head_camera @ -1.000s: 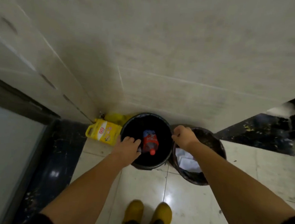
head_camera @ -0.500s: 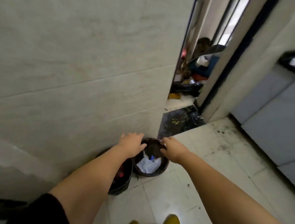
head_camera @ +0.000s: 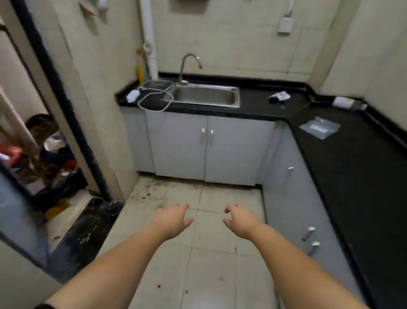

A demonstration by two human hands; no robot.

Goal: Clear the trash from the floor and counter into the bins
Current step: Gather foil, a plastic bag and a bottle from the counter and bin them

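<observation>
My left hand (head_camera: 172,219) and my right hand (head_camera: 239,221) hang side by side over the tiled floor (head_camera: 211,264), both empty with fingers loosely spread. On the black L-shaped counter (head_camera: 356,181) lie a crumpled wrapper (head_camera: 278,97) right of the sink, a clear plastic bag (head_camera: 320,127) on the right run, and a plastic bottle (head_camera: 349,103) on its side in the far right corner. The bins are out of view.
A steel sink (head_camera: 204,96) with a tap sits in the back counter, a white cable and adapter (head_camera: 151,96) to its left. Grey cabinets (head_camera: 207,149) line the back and right. A doorway (head_camera: 41,161) with clutter opens at left. Dirt specks mark the floor by the cabinets.
My view has swung right from the two bins by the wall to the kitchen counter. Both hands have left the bin rims and now hang free and empty.
</observation>
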